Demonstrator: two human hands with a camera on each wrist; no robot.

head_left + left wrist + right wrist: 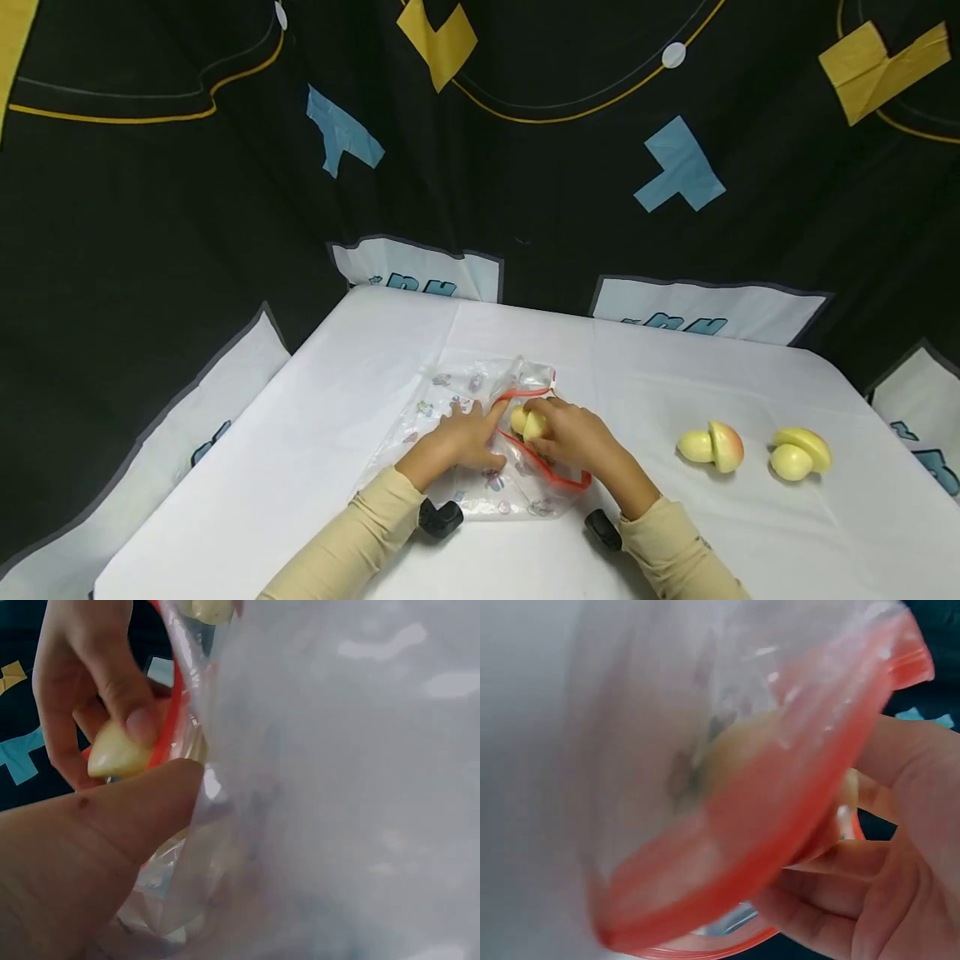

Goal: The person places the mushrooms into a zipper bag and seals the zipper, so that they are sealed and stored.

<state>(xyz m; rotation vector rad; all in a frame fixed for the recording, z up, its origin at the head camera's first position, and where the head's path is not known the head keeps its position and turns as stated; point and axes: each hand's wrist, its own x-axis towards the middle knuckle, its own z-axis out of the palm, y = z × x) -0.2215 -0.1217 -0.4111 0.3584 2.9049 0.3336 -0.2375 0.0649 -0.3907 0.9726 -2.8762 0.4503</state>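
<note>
A clear plastic bag (480,492) with small printed figures and a red-edged mouth lies on the white table. My right hand (573,433) grips a pale yellow mushroom-shaped piece (534,425) at the bag's mouth; in the left wrist view the fingers curl round the yellow piece (116,754). My left hand (467,437) is spread over the bag, its fingertips by the red edge. Through the film in the right wrist view, a blurred yellowish shape (739,746) shows behind the red edge (780,817).
Two more yellow mushroom-shaped pieces, one with a reddish cap (726,447) and one with a yellow cap (806,450), lie on the table (375,350) at the right. A black curtain (525,192) with tape pieces hangs behind.
</note>
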